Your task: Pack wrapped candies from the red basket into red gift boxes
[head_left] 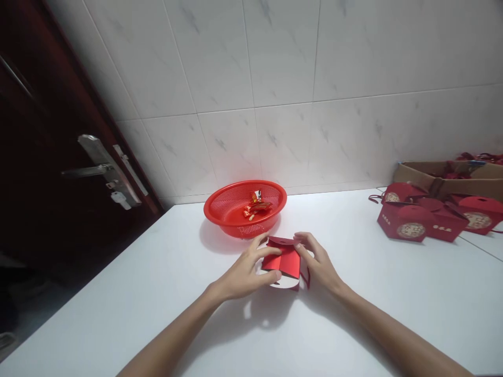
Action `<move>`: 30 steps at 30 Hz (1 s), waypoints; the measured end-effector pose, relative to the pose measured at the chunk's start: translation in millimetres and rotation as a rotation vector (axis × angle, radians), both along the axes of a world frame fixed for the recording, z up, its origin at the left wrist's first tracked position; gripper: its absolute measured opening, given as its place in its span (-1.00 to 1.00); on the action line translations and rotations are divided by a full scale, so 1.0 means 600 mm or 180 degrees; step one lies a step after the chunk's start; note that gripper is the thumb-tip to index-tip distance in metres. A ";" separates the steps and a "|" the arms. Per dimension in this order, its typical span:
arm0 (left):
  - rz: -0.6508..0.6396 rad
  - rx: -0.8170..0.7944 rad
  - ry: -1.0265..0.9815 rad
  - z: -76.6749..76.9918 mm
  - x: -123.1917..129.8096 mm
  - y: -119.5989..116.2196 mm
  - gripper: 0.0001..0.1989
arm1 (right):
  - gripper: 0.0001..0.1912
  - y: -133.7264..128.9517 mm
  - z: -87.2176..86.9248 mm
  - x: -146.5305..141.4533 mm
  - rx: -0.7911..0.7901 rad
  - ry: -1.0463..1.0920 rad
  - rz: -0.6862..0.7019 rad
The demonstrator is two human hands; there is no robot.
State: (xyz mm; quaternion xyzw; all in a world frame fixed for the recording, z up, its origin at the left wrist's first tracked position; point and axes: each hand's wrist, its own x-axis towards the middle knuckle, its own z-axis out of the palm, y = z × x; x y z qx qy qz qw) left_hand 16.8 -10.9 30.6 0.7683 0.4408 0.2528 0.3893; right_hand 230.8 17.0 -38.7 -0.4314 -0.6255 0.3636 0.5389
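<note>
A small red paper gift box [290, 262] stands on the white table with its top flaps partly folded inward. A pale flap shows at its near edge, and a dark red cord hangs at its right side. My left hand [247, 269] grips the box from the left, thumb at the near flap and fingers over the top. On the other side, my right hand [319, 266] holds the far right edge between thumb and fingers. Just behind the box sits a red perforated plastic basket [245, 230] with a few wrapped candies [259, 208] in it.
Several closed red gift boxes [406, 220] are grouped at the right. Behind them is an open cardboard carton [418, 174] with red items inside. A tiled wall [283, 63] borders the table [157, 293] at the back. A dark door with a handle [88, 171] is on the left.
</note>
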 end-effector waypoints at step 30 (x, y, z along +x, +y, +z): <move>0.0045 0.0366 0.1104 0.043 0.025 0.021 -0.69 | -0.81 -0.029 0.060 -0.019 0.1068 -0.1499 0.0233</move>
